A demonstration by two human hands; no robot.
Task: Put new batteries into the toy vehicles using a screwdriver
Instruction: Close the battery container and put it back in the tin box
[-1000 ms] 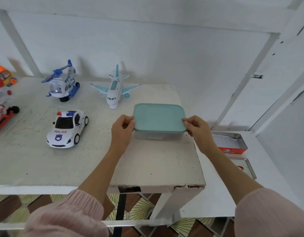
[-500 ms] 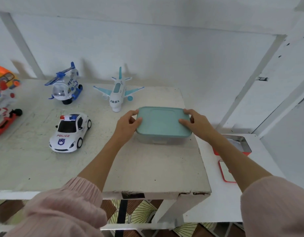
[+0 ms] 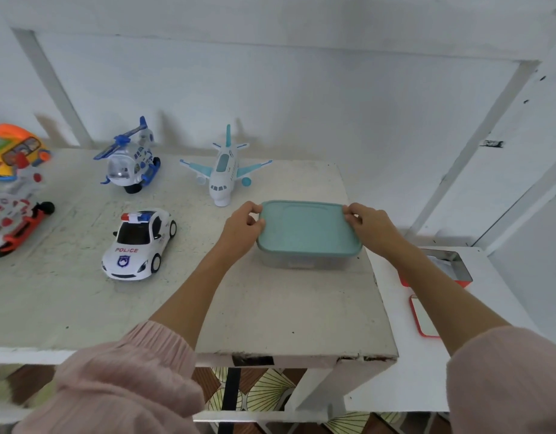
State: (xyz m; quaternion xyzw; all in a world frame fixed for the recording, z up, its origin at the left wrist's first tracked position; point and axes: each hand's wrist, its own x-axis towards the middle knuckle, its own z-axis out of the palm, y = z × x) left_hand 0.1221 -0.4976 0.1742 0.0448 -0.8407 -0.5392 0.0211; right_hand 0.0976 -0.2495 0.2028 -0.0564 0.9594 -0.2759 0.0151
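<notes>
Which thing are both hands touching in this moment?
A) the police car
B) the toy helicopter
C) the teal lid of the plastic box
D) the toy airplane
C: the left hand and the right hand grip the two far corners of the teal lid, while the police car, the toy airplane and the toy helicopter stand untouched on the table.

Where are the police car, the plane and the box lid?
police car (image 3: pixel 139 244): head view, on its windshield and hood.
plane (image 3: pixel 223 172): head view, on the fuselage.
box lid (image 3: pixel 308 228): head view, on the teal top's middle.
</notes>
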